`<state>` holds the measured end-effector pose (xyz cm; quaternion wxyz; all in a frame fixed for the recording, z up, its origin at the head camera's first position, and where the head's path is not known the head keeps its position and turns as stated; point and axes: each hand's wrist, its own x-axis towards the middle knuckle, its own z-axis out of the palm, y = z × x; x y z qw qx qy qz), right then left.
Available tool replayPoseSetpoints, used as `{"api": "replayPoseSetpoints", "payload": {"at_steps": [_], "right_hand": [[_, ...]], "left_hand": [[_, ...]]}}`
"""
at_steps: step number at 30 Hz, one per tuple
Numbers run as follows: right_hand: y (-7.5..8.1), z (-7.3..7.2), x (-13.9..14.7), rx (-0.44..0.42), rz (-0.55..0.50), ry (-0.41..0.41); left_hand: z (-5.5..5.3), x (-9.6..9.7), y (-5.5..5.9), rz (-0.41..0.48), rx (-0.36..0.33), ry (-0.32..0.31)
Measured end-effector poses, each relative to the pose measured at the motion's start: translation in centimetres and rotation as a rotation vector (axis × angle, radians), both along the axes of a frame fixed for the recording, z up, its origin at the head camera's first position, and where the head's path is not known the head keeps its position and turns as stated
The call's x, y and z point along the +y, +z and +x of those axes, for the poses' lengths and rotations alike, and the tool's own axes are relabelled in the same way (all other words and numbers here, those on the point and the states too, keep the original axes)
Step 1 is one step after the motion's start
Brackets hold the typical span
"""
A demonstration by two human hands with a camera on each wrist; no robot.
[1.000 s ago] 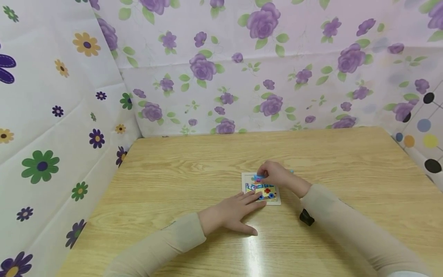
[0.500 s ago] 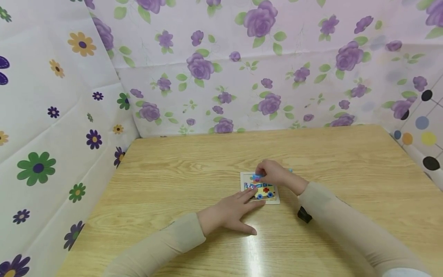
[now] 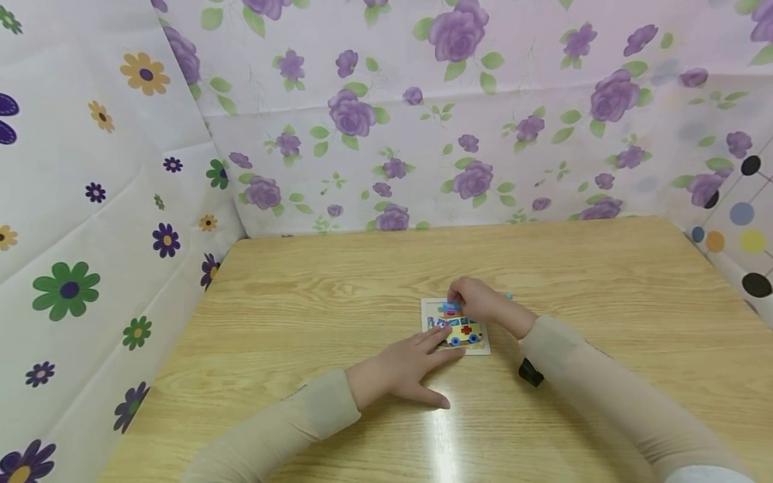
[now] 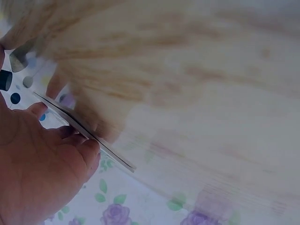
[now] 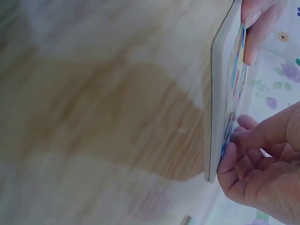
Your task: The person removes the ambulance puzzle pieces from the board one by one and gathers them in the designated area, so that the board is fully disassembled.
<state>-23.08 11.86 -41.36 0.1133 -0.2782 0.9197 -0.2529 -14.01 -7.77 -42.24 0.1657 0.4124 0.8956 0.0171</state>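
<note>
Fingers of the left hand (image 3: 410,365) spread wide across a small white-framed yellow-van jigsaw (image 3: 424,312) on the pale wooden table (image 3: 326,288). Curled right-hand (image 3: 480,302) fingers touch its blue-and-pink piece (image 3: 450,311), more visible than a second ago; any pinch is hidden.

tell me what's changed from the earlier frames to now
More of the blue-and-orange puzzle piece now shows; the right hand shifted slightly, still touching it. A finger of the left hand drew back, uncovering more of a printed wheel. The puzzle frame stayed put.
</note>
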Motion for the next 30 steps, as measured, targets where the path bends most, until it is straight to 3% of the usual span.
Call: {"api": "replayPoseSetpoints", "payload": {"at_steps": [9,20,30], "right_hand": [[0.02,-0.02,-0.03,0.003,0.018,-0.009],[-0.44,-0.34,0.21,-0.042,-0.071,-0.050],[-0.52,-0.60,0.21,-0.082,-0.085,-0.051]], "left_hand": [[0.08,-0.08,0.09,0.002,-0.012,0.007],[0.12,0.12,0.26,-0.018,0.004,0.010],[0.09,0.27,0.52,-0.025,0.018,0.006]]}}
